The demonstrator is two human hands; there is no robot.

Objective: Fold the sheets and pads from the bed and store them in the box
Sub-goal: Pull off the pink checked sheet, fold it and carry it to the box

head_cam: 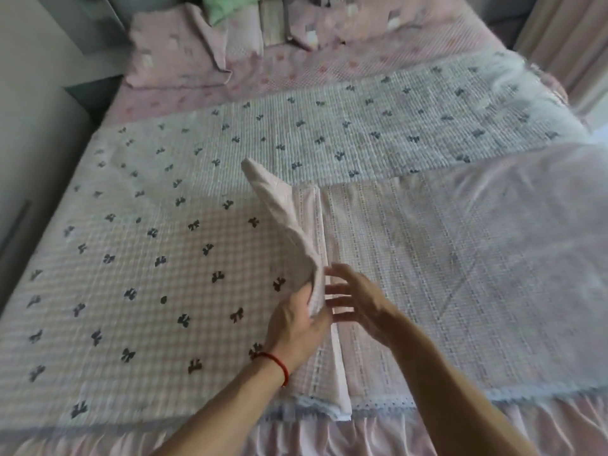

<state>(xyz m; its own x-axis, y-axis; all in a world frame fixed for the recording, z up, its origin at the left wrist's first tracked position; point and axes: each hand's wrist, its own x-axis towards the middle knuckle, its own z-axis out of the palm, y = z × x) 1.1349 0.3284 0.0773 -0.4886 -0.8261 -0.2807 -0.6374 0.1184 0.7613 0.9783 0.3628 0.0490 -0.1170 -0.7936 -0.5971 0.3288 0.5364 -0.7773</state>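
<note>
A white textured sheet with small dark bows (158,245) lies spread across the bed. Its right part (460,245) is folded over, showing the plain pinkish underside. My left hand (297,327), with a red string at the wrist, grips a lifted fold of the sheet (279,209) that rises to a point over the middle of the bed. My right hand (357,297) hovers just right of that fold, fingers spread and straight, touching or nearly touching its edge. No box is in view.
Pink pillows (177,51) and a green cloth (227,8) are piled at the head of the bed. A pale wardrobe or wall (29,133) runs along the left side. A curtain (566,34) hangs at the far right. A pink bed skirt (296,436) lines the near edge.
</note>
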